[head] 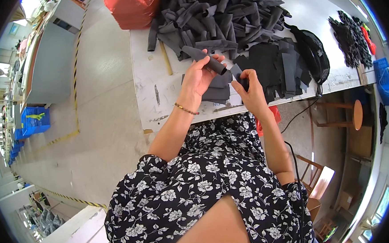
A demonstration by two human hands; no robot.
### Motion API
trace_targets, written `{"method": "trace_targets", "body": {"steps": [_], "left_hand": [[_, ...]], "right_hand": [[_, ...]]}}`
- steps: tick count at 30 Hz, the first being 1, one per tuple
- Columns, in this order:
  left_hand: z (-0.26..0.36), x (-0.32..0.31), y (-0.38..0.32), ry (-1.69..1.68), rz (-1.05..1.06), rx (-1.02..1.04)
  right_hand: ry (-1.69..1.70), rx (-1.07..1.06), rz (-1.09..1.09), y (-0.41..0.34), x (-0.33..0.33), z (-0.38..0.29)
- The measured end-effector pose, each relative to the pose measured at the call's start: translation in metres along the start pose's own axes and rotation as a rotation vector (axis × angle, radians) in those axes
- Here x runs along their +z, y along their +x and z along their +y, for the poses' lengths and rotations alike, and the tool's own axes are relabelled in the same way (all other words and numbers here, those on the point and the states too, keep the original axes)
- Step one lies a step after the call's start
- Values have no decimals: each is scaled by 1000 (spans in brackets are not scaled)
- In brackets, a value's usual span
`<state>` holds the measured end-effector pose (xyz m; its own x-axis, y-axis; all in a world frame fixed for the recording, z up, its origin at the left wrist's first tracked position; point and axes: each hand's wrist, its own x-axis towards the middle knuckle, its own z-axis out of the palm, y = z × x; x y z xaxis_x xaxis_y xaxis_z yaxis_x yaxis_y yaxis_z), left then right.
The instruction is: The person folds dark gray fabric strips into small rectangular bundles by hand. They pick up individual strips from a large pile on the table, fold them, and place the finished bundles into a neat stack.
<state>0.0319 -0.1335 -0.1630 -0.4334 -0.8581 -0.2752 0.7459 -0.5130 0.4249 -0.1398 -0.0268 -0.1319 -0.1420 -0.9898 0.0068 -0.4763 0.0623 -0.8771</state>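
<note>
Over the white table [146,101], my left hand [200,74] grips a dark grey fabric tube [204,59], its open end turned toward my right side. My right hand [253,92] pinches a small dark flat piece [236,71] between thumb and fingers; its far end is hard to make out. Beneath my left hand lies a short stack of flat grey fabric pieces [217,91]. Just beyond my right hand, more flat black and grey pieces [271,68] are spread in layers. A large heap of similar rolled grey tubes [221,16] covers the table's far part.
A red plastic bag [132,8] stands at the far left of the table, near a thin wooden stick [166,58]. At right are a black mesh bag [314,54] and bundled dark pieces [351,40]. A wooden stool [357,115] and black cable [296,168] are below.
</note>
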Motion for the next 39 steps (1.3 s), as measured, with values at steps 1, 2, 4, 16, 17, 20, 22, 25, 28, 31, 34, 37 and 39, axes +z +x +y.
{"method": "trace_targets", "body": {"steps": [1, 2, 4, 16, 17, 20, 22, 25, 28, 31, 34, 37, 39], "left_hand": [[2, 0, -1, 31, -9, 19], [4, -1, -3, 44, -7, 34], [6, 0, -4, 69, -10, 59], [5, -2, -4, 23, -25, -18], [4, -2, -4, 37, -30, -22], [3, -3, -4, 82, -44, -32], [2, -5, -6, 118, -42, -38], [3, -4, -7, 121, -43, -52], [4, -1, -10, 111, -50, -50], [0, 10, -16, 169, 10, 36], [-13, 26, -26, 233, 49, 174], [-11, 39, -38, 233, 47, 291], [-13, 49, -42, 200, -59, 342]], "right_hand": [[-20, 50, -38, -1, 2, -4], [-82, -113, -5, 0, 4, -1], [-205, -439, 72, 1, 5, 4], [-187, -319, 200, 4, -6, -31], [-223, -350, 211, 6, -6, -30], [-315, -428, 241, 12, -6, -31], [-354, -451, 253, 15, -7, -30], [-416, -514, 264, 17, -9, -30], [-550, -602, 284, 18, -7, -29], [-592, -628, 299, 16, -3, -29], [-582, -600, 327, 15, 7, -31], [-539, -591, 374, 13, 12, -33], [-431, -559, 362, 10, 16, -30]]}}
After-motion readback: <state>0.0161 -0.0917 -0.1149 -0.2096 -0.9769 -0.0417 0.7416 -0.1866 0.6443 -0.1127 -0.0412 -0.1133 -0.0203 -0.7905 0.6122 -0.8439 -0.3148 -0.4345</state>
